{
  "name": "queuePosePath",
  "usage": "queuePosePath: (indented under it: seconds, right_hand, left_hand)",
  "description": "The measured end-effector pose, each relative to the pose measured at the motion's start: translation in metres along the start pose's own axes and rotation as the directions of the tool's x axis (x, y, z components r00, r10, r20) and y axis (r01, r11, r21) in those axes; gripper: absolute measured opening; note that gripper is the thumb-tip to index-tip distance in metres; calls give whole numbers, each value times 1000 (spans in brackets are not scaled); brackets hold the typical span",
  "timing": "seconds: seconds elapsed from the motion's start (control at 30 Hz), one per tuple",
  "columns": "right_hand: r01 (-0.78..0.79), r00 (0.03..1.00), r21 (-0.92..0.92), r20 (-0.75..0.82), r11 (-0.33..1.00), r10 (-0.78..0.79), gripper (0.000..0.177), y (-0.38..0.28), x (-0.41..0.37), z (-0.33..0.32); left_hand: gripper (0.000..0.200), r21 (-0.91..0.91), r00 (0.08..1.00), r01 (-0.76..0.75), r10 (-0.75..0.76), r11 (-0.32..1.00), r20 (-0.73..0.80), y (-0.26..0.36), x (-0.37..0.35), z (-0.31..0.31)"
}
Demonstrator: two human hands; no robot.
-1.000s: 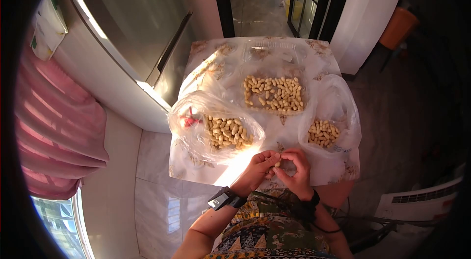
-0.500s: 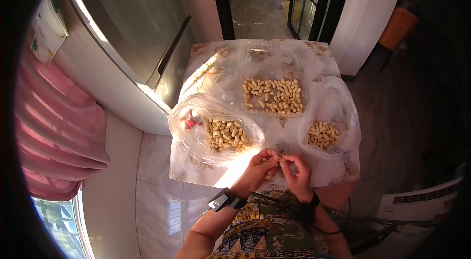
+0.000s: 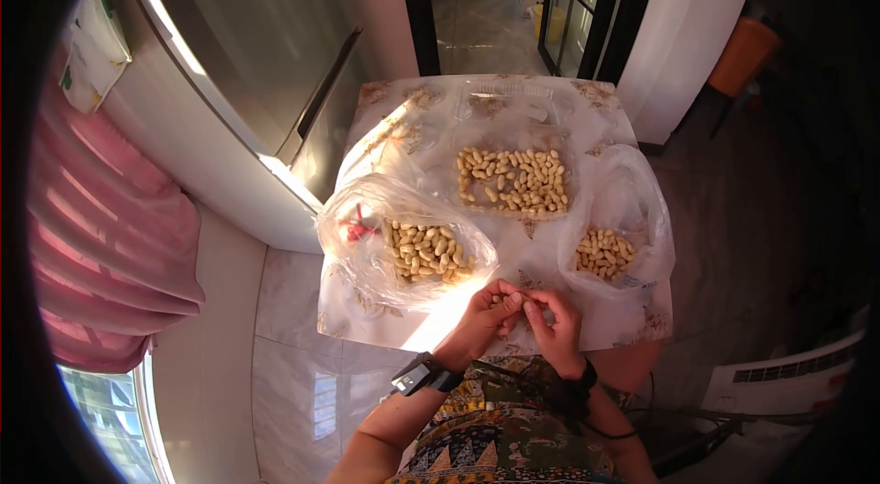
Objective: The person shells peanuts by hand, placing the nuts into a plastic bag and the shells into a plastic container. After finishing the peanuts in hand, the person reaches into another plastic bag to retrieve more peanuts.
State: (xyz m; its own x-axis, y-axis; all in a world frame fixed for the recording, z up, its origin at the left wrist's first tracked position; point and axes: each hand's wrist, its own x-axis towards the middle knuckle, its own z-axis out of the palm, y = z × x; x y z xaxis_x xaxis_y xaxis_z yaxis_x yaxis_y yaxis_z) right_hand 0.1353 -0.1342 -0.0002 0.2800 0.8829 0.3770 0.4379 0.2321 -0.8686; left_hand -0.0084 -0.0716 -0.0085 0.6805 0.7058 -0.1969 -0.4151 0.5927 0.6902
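My left hand (image 3: pixel 489 314) and my right hand (image 3: pixel 555 319) meet over the table's front edge, fingertips pinched together. Something small and pale, seemingly a peanut, shows between them, largely covered by the fingers. Left of my hands lies an open plastic bag (image 3: pixel 351 265) holding peanuts (image 3: pixel 427 252). Beyond them a clear plastic tray (image 3: pixel 573 181) holds more peanuts (image 3: pixel 532 180). Another plastic bag (image 3: pixel 644 200), with peanuts (image 3: pixel 603 253) inside, sits to the right.
A patterned cloth covers the table (image 3: pixel 367 324). An empty-looking clear container (image 3: pixel 507 102) is at its far edge. A fridge-like appliance (image 3: pixel 266 26) stands at the left, and a white slatted appliance (image 3: pixel 788 374) at the lower right.
Both hands stay in nearly the same place, with the fingertips shifted very slightly. The whole view has moved a little. Nothing else has visibly changed.
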Motion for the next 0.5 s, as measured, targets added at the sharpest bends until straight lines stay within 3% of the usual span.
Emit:
queuePosePath:
  seconds: [0.4, 0.5]
  right_hand:
    - [-1, 1000, 10, -2, 1000, 1, 12, 3, -1, 0]
    - [-3, 1000, 38, 7, 999, 3, 14, 4, -2, 1]
  left_hand:
    - [17, -3, 999, 12, -12, 1000, -39, -1, 0, 0]
    - [17, -11, 1000, -11, 11, 1000, 11, -3, 1, -3]
